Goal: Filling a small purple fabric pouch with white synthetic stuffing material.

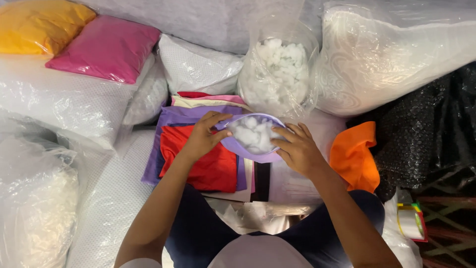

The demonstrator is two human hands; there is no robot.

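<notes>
Sitting at the bottom centre of the frame, the person has dark-clad knees drawn up, with both forearms reaching up toward the middle. The left hand point(202, 136) has its grip closed on the near-left edge of a lilac fabric pouch point(248, 151), thumb over the rim; the right hand point(297, 148) pinches the right edge, fingers curled narrow on the cloth. Between them the pouch mouth is held open just above frame centre, showing white stuffing point(254, 133) inside. Under the left wrist lies a red cloth point(208, 166) on a stack of purple and pastel fabric pieces point(171, 121); an orange cloth point(354, 156) sits crumpled just right of the right wrist. Beyond the pouch, at upper centre, stands a clear plastic bag of white filling point(280, 69), open-topped and close behind. Wrapped pillows ring the scene, with a pink cushion point(106, 47) and a yellow cushion point(37, 25) at upper left. As I judge it, the thin rim could slip from either pinch, letting tufts spill onto the fabric stack; the loose bag behind could also tip if nudged.
</notes>
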